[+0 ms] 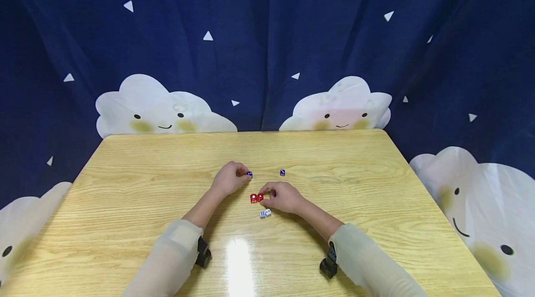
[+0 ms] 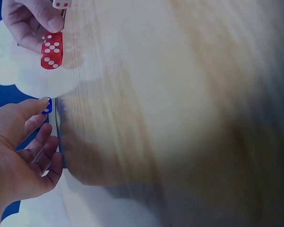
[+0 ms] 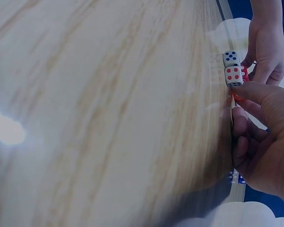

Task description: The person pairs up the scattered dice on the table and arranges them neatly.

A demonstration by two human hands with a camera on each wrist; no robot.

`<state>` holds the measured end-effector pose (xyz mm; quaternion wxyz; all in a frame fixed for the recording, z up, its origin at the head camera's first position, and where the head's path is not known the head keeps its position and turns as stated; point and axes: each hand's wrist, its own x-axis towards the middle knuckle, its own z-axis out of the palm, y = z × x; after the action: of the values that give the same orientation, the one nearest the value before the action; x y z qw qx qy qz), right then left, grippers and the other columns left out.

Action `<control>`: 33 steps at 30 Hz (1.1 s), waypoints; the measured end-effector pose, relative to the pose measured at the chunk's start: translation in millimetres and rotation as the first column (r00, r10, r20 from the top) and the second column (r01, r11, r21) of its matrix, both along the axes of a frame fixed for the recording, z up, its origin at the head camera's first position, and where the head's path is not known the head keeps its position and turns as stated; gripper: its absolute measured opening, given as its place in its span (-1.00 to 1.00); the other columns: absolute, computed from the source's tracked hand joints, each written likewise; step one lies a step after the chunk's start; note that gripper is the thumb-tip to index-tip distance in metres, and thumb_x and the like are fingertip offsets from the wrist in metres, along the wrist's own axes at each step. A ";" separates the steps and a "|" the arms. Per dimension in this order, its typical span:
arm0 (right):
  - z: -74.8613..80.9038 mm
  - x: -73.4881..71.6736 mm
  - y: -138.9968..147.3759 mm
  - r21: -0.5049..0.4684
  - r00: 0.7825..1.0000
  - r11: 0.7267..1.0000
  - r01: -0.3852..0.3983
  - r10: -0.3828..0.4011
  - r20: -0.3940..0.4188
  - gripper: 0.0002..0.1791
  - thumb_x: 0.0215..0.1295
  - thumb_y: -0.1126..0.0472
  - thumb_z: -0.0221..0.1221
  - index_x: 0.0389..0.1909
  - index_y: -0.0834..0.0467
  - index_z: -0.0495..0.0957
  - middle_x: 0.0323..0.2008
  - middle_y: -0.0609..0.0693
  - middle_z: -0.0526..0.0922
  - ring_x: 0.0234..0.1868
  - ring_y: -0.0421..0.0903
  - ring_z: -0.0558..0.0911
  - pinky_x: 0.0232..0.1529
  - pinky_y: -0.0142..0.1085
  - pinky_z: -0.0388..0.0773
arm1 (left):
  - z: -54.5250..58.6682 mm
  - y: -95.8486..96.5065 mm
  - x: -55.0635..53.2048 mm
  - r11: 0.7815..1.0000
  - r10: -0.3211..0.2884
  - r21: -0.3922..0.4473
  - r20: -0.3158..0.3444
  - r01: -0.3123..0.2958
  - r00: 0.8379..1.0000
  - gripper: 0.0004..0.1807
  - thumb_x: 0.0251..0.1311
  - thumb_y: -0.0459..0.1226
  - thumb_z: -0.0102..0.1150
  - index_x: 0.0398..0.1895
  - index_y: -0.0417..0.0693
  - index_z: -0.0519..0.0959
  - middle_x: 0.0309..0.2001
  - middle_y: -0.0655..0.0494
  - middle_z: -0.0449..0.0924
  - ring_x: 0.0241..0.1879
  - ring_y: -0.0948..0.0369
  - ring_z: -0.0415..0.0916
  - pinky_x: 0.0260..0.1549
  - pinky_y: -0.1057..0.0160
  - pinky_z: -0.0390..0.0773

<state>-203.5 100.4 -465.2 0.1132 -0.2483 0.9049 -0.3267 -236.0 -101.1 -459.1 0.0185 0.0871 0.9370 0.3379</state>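
Observation:
Between thumb and finger of my left hand (image 1: 227, 179) is a small blue die (image 1: 249, 174), low over the table; the left wrist view shows the same pinch on the blue die (image 2: 48, 107). My right hand (image 1: 285, 197) pinches the right one of two red dice (image 1: 260, 197). The other red die (image 1: 253, 198) stands right beside it on the left. Closer to me sit two white dice (image 1: 262, 214) side by side. In the right wrist view, the white dice (image 3: 234, 75) partly hide the red ones.
A second blue die (image 1: 282, 172) lies on the wooden table (image 1: 146, 171), beyond my right hand. Dark blue curtains (image 1: 251, 23) with cloud prints hang behind the table's far edge. Each sleeve has a black camera (image 1: 329, 263) at the wrist.

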 end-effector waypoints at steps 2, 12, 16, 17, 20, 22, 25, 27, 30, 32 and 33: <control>0.3 -0.1 -0.1 -0.002 1.000 1.000 -0.001 0.001 -0.004 -0.77 0.08 0.12 0.32 -0.21 0.04 0.63 -0.68 -0.19 0.41 -0.64 -0.30 0.33 -0.59 -0.46 0.23 | 0.6 -0.9 0.8 1.000 -0.006 -0.004 -0.003 0.006 1.000 -0.77 0.09 -0.17 0.28 -0.23 -0.07 0.66 -0.26 0.04 0.55 -0.23 0.14 0.49 -0.13 0.12 0.48; 1.7 1.1 -1.0 -0.003 1.000 1.000 -0.001 0.001 -0.012 -0.77 0.07 0.13 0.32 -0.22 0.04 0.63 -0.67 -0.18 0.41 -0.62 -0.28 0.35 -0.58 -0.46 0.24 | 2.9 -5.7 7.1 0.998 -0.056 -0.011 -0.034 0.055 0.998 -0.82 0.07 -0.17 0.28 -0.31 -0.05 0.66 -0.35 0.07 0.50 -0.36 0.19 0.43 -0.32 0.21 0.45; 1.1 1.1 -1.3 -0.011 1.000 1.000 -0.002 0.002 -0.013 -0.77 0.07 0.13 0.32 -0.22 0.04 0.63 -0.67 -0.18 0.42 -0.63 -0.29 0.34 -0.59 -0.46 0.24 | 0.4 -4.5 7.7 0.999 -0.049 -0.021 -0.002 0.049 0.999 -0.82 0.09 -0.17 0.29 -0.28 -0.05 0.65 -0.33 0.08 0.51 -0.34 0.20 0.43 -0.28 0.19 0.47; 0.8 1.1 -1.4 -0.012 1.000 1.000 -0.002 0.002 -0.014 -0.77 0.07 0.13 0.32 -0.22 0.04 0.63 -0.67 -0.18 0.42 -0.63 -0.28 0.34 -0.60 -0.46 0.23 | 0.7 -3.9 8.7 0.999 -0.044 -0.027 0.005 0.044 0.999 -0.82 0.09 -0.17 0.29 -0.28 -0.05 0.65 -0.33 0.08 0.52 -0.34 0.20 0.43 -0.27 0.19 0.47; 0.0 1.0 -1.5 -0.013 1.000 1.000 -0.002 0.002 -0.010 -0.77 0.08 0.13 0.32 -0.22 0.04 0.63 -0.67 -0.17 0.42 -0.64 -0.28 0.34 -0.60 -0.46 0.23 | 0.1 -3.7 10.7 0.999 -0.043 -0.034 0.007 0.043 0.999 -0.82 0.09 -0.16 0.29 -0.28 -0.04 0.65 -0.32 0.09 0.52 -0.32 0.21 0.43 -0.27 0.20 0.48; -1.2 0.8 -1.4 -0.009 1.000 1.000 -0.001 0.001 -0.011 -0.77 0.08 0.12 0.32 -0.22 0.04 0.63 -0.67 -0.18 0.41 -0.64 -0.29 0.33 -0.60 -0.46 0.23 | 0.5 -3.7 12.7 0.999 -0.043 -0.027 -0.001 0.043 0.999 -0.82 0.09 -0.17 0.29 -0.29 -0.04 0.65 -0.33 0.10 0.54 -0.32 0.21 0.44 -0.26 0.19 0.48; -2.0 0.6 -1.0 -0.003 1.000 1.000 0.002 -0.002 -0.013 -0.77 0.07 0.12 0.32 -0.22 0.03 0.63 -0.68 -0.19 0.41 -0.64 -0.30 0.33 -0.59 -0.46 0.23 | 1.2 -3.8 15.2 0.999 -0.048 -0.014 -0.011 0.048 0.999 -0.82 0.07 -0.18 0.30 -0.29 -0.05 0.66 -0.33 0.09 0.56 -0.31 0.20 0.45 -0.25 0.18 0.48; -2.0 0.7 -0.6 0.001 1.000 1.000 0.006 -0.006 -0.017 -0.78 0.07 0.12 0.32 -0.22 0.03 0.63 -0.68 -0.19 0.41 -0.64 -0.30 0.33 -0.59 -0.46 0.23 | 0.7 -3.8 16.4 0.999 -0.052 -0.006 -0.016 0.052 0.999 -0.83 0.06 -0.19 0.30 -0.29 -0.05 0.66 -0.33 0.09 0.57 -0.30 0.21 0.46 -0.25 0.19 0.48; -1.0 1.0 -0.3 -0.001 1.000 1.000 0.011 -0.011 -0.018 -0.78 0.07 0.13 0.33 -0.23 0.03 0.64 -0.68 -0.18 0.42 -0.64 -0.28 0.34 -0.60 -0.46 0.22 | 0.3 -4.0 18.0 0.999 -0.053 0.005 -0.012 0.054 0.998 -0.83 0.07 -0.19 0.30 -0.29 -0.05 0.66 -0.33 0.09 0.56 -0.31 0.21 0.45 -0.26 0.20 0.47; -0.5 1.1 -0.2 -0.003 1.000 1.000 0.012 -0.012 -0.011 -0.78 0.07 0.13 0.33 -0.23 0.03 0.64 -0.68 -0.18 0.42 -0.64 -0.28 0.34 -0.60 -0.45 0.22 | -0.9 -4.3 18.7 0.999 -0.053 0.009 -0.016 0.053 0.998 -0.83 0.06 -0.19 0.30 -0.30 -0.05 0.67 -0.34 0.08 0.55 -0.31 0.21 0.45 -0.27 0.21 0.47; -0.4 1.3 -0.1 -0.003 1.000 1.000 0.013 -0.013 -0.007 -0.78 0.07 0.12 0.32 -0.23 0.03 0.63 -0.68 -0.18 0.41 -0.64 -0.28 0.34 -0.61 -0.45 0.22 | -0.9 -4.2 19.2 0.999 -0.052 0.013 -0.015 0.053 0.999 -0.83 0.06 -0.19 0.30 -0.30 -0.05 0.67 -0.34 0.08 0.55 -0.31 0.20 0.45 -0.27 0.21 0.47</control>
<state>-202.3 100.3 -465.6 0.1074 -0.2437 0.9064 -0.3279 -216.7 -105.4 -460.0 0.0199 0.1142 0.9322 0.3428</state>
